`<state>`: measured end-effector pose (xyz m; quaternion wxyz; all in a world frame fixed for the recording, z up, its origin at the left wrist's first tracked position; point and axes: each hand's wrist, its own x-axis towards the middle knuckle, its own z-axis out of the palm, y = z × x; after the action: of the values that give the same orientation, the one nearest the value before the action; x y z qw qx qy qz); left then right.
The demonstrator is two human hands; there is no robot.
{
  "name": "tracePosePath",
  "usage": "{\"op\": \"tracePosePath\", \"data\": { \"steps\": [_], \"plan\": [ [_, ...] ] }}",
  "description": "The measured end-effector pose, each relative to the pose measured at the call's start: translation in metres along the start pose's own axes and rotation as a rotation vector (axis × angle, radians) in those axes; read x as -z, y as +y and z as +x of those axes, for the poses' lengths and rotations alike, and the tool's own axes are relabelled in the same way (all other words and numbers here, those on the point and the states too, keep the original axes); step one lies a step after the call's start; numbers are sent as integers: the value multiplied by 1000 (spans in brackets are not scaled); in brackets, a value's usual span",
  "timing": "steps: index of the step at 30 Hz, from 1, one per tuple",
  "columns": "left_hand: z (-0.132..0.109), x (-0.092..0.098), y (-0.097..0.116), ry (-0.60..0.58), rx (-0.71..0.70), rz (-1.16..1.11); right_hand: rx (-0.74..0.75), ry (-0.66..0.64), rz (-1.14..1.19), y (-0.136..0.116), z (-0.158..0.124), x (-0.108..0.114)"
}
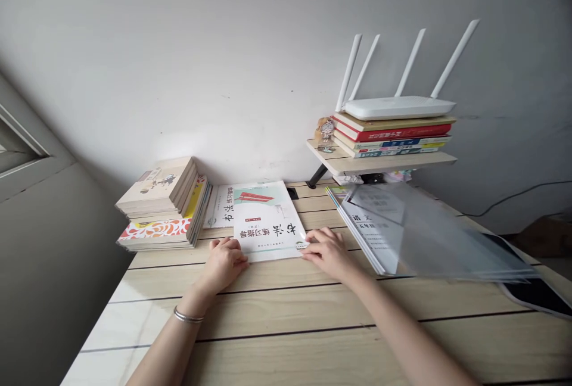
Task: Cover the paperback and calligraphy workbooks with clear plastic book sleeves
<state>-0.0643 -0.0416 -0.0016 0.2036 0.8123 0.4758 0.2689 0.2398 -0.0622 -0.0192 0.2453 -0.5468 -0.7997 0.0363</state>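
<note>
A white calligraphy workbook [268,237] with red and black Chinese lettering lies on the wooden table, its title upside down to me. My left hand [226,262] is closed at its near left corner, fingers curled around the edge. At the near right corner, my right hand [328,253] is closed, thumb and fingers pinching the edge. Behind and partly under it is another calligraphy book [218,202], turned sideways. A stack of books [163,198] stands to the left. To the right lie clear plastic sheets [440,237] over a stack of white-covered textbooks [369,246].
A small raised shelf [384,164] at the back right carries stacked books [402,131], a white router [400,107] with upright antennas, and a small figure stand [325,130]. A dark mat [536,295] lies at the right edge. A wall closes off the back.
</note>
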Motion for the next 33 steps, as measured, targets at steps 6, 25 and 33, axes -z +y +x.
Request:
{"op": "tracePosePath", "data": {
  "steps": [6,25,33],
  "plan": [
    [2,0,-7,54,119,42,-113,-52,146,17,-2,9],
    [11,-6,-7,447,461,-372,-915,-100,1507,-24,22,-4],
    [9,3,12,108,752,-1034,-1016,266,1770,-96,8,-34]
  ]
}}
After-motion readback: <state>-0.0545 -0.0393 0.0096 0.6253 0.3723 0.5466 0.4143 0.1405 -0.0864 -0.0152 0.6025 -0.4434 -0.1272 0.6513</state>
